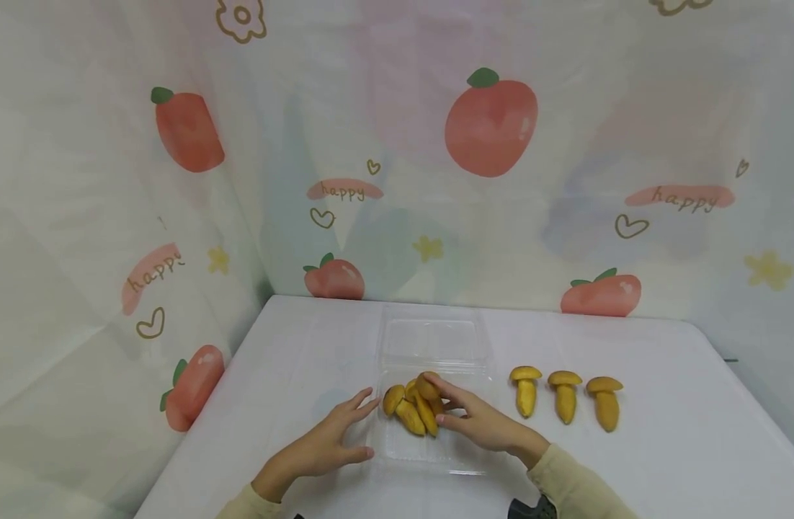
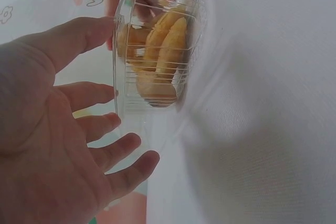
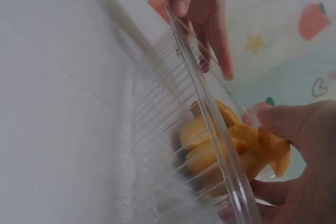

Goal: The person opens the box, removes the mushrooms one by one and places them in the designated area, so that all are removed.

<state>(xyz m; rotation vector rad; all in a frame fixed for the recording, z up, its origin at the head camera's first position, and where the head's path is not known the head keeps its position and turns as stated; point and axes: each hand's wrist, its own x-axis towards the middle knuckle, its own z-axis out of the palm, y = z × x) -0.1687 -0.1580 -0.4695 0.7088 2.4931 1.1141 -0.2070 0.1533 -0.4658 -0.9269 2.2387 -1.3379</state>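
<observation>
A clear plastic clamshell box (image 1: 462,450) lies with its lid (image 1: 436,339) folded back. Inside it, toward the left, are yellow-brown mushrooms (image 1: 410,418). My right hand (image 1: 478,422) reaches over the box's right side and grips one mushroom (image 3: 273,150) between thumb and fingers, beside the others. At the box's left wall is my left hand (image 1: 326,440), fingers spread and straight, holding nothing. In the left wrist view, its fingertips (image 2: 107,30) come up to the rim; whether they touch it I cannot tell.
To the right of the box, three more mushrooms (image 1: 565,396) stand in a row on the white tabletop (image 1: 682,447). A printed curtain (image 1: 397,144) hangs behind the table and along its left side. A dark object (image 1: 532,508) shows near my right sleeve.
</observation>
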